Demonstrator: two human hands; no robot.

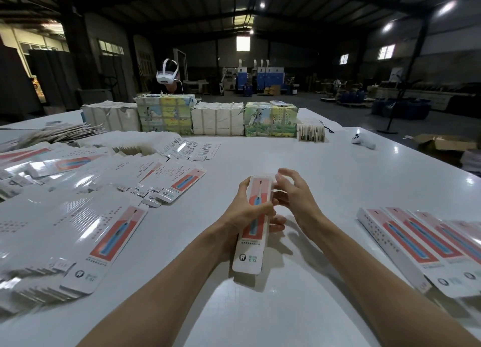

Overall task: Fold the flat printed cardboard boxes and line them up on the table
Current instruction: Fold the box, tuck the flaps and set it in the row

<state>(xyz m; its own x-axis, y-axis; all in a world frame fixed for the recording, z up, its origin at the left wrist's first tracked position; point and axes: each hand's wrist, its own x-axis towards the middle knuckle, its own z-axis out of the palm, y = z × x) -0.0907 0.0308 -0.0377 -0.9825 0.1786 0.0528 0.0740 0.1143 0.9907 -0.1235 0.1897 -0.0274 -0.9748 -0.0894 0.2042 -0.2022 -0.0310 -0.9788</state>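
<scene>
A glossy white table (325, 164) fills most of the view. Its left side is buried under a sprawling heap of flat white cardboard blanks (78, 216), each printed with a coral-red panel and a blue toothbrush. Along the far edge stands a row of strapped paper bundles (166, 114), some plain white and some with green and yellow pictures. Behind them a person wears a white headset (167, 73).

At the near right, a row of folded long white cartons (406, 242) lies side by side, touching, printed faces up. On the floor beyond the right edge sits an open brown cardboard carton (442, 142); what it holds cannot be seen.

The long white printed box (252, 245) being worked on is held over the near middle of the table, between the heap and the row, its far end tilted away. Its near end carries a round tooth emblem and short print that looks like "X 5L", too blurred to be sure. The left hand (244, 213) grips its middle, thumb across the front and fingers wrapped behind. The right hand (294, 198) is beside the far end, fingers spread and loosely bent; whether they touch the flap cannot be told.

A small white handheld controller (363, 141) lies far right.
</scene>
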